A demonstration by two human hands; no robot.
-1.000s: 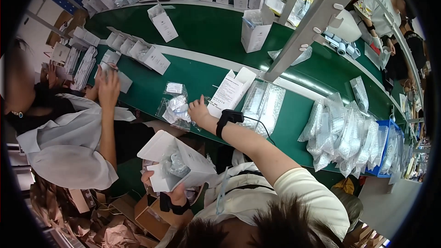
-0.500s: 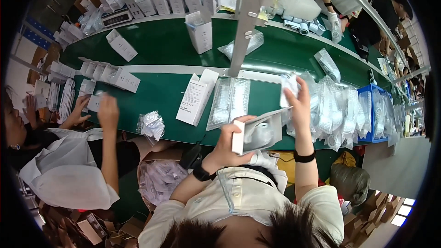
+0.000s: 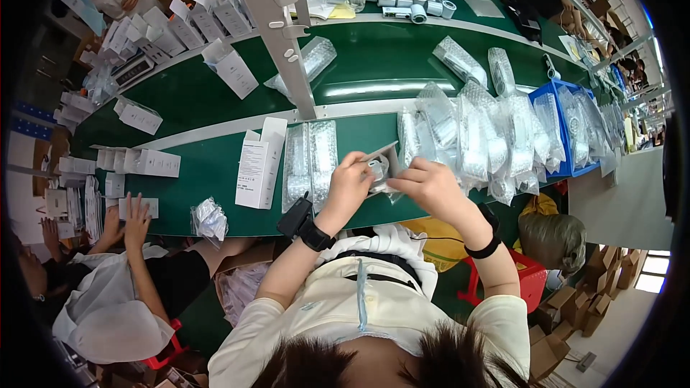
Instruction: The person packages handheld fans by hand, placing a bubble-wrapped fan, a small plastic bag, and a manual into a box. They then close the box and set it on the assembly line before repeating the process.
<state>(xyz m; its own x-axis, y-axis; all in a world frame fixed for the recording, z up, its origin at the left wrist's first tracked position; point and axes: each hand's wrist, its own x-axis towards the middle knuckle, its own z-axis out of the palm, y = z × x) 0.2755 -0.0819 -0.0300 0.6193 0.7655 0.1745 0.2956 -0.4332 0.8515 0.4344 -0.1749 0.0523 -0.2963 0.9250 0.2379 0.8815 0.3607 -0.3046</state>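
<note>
My left hand (image 3: 349,192) is closed around the left side of a small open white box (image 3: 389,152), held up over the table's front edge. Inside the box shows a pale, clear-wrapped item (image 3: 376,167); its kind is hard to make out. My right hand (image 3: 434,190) is closed with fingertips pinched at the box's near right edge. A taller white box (image 3: 256,171) with printed sides and a raised flap stands on the green table to the left. Between it and my hands lie bubble-wrapped packages (image 3: 309,159) side by side.
Bubble-wrapped packages (image 3: 471,133) pile up at right beside a blue crate (image 3: 565,126). A metal post (image 3: 277,36) rises behind the table. White boxes (image 3: 147,163) and a crumpled clear bag (image 3: 209,221) lie left, where a co-worker's hands (image 3: 135,224) touch a box.
My right hand has come down from the raised white packet to the box's edge; the packet is no longer visible. The box has moved farther over the table, and the view has shifted right.
</note>
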